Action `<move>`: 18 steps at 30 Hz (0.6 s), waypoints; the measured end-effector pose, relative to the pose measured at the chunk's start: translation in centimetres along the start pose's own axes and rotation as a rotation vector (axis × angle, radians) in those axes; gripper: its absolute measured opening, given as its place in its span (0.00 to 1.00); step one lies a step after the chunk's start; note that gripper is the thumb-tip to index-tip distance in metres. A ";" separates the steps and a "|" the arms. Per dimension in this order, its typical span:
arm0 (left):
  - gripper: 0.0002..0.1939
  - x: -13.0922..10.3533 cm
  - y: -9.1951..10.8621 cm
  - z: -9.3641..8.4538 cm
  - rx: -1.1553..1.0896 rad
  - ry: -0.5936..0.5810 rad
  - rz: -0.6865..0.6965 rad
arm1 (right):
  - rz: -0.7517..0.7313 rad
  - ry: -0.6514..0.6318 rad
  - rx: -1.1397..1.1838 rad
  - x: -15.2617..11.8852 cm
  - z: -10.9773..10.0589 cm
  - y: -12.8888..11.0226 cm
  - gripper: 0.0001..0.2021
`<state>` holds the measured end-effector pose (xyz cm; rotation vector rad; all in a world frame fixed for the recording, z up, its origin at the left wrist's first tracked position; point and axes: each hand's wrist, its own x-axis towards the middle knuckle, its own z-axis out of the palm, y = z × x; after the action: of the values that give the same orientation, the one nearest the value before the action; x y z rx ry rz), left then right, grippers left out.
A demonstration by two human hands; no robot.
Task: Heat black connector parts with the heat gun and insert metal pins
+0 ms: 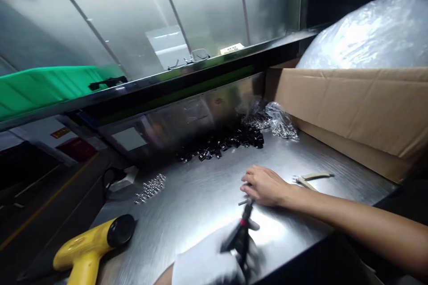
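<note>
Left hand (207, 262) in a white glove, low in view, fingers wrapped tight on a dark tool (241, 236) with a red band near the tip; tool blurred, exact type unclear; its tip points up toward the right hand (265, 185); right hand bare, resting palm down on the steel table (200, 196), fingers bunched together over something small at the fingertips, and a small metal piece (243, 202) shows just below them, touching or nearly touching the tool tip; cannot tell whether the right fingers actually pinch it.

Just right of the right hand's wrist, a pair of pale-handled tweezers or snips (312, 178) lies flat on the table, apart from the hand; beyond the right fingertips, well apart, a heap of small black parts (224, 144) along the back wall; next to that heap, further right, a clear bag of shiny metal parts (282, 124); left of both hands, well apart, a loose cluster of small silver parts (150, 188); left of the gloved hand, near the table edge, a yellow heat gun (90, 245) with black nozzle, lying on its side.

Right of the right forearm, a cardboard box (354, 107) with its flap standing against the table; above it a big clear plastic bag (371, 31); far beyond the fingers, a green conveyor belt (50, 87) behind a metal rail; eyeglasses (192, 59) on the shelf above.
</note>
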<state>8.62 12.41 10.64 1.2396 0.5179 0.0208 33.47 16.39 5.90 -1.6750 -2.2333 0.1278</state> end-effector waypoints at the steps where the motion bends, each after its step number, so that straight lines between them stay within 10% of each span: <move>1: 0.33 0.1 0.2 -2.6 -0.023 0.108 0.031 | 0.022 0.021 -0.027 1.9 0.1 -0.1 0.13; 5: 0.46 0.3 -0.1 -8.8 -0.271 0.461 0.203 | 0.133 0.102 -0.164 10.4 0.6 0.4 0.17; 9: 0.48 0.1 -1.5 -10.0 -0.509 0.422 0.283 | 0.179 0.111 -0.273 16.2 1.4 1.6 0.18; 18: 0.50 0.7 -1.8 -11.1 -0.638 0.379 0.200 | 0.076 0.155 -0.177 16.7 2.0 3.0 0.15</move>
<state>4.51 21.97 6.26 0.6518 0.6475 0.5585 31.53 33.29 6.84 -1.7943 -2.1193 -0.1805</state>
